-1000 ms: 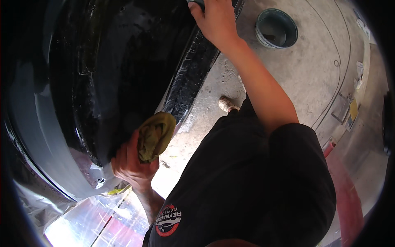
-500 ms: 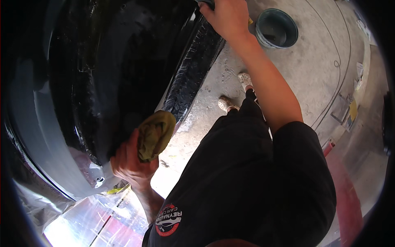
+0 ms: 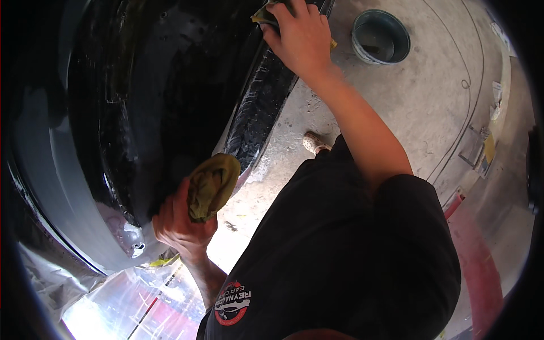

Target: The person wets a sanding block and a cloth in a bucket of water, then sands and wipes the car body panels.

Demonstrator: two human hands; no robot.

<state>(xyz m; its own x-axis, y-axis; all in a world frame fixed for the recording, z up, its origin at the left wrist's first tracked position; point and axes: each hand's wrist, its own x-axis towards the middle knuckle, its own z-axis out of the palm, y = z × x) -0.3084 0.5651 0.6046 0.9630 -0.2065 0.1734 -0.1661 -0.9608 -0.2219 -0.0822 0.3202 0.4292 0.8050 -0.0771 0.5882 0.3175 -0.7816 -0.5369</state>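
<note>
My left hand (image 3: 184,226) grips a bunched olive-yellow cloth (image 3: 212,184) by its lower side, close beside the edge of a glossy black car body panel (image 3: 181,102). Grey dull patches (image 3: 68,175) cover part of the panel's left side. At the top, my right hand (image 3: 294,39) rests on the panel near its right edge. Its fingers close over a thin pad with an olive edge (image 3: 262,16); most of the pad is hidden under the hand, so its exact kind is unclear. Whitish streaks mark the black strip (image 3: 255,113) along the panel's edge.
A dark bucket (image 3: 381,20) with liquid in it stands on the concrete floor at upper right. A thin cable (image 3: 466,85) runs along the floor. Clear plastic sheeting (image 3: 147,317) and crumpled covering (image 3: 45,272) lie at lower left. My shoe (image 3: 313,143) shows below the panel's edge.
My right hand has shifted left and slightly down over the panel, and the pad's olive edge now shows. One of my shoes is hidden now. The left hand and cloth stay nearly put.
</note>
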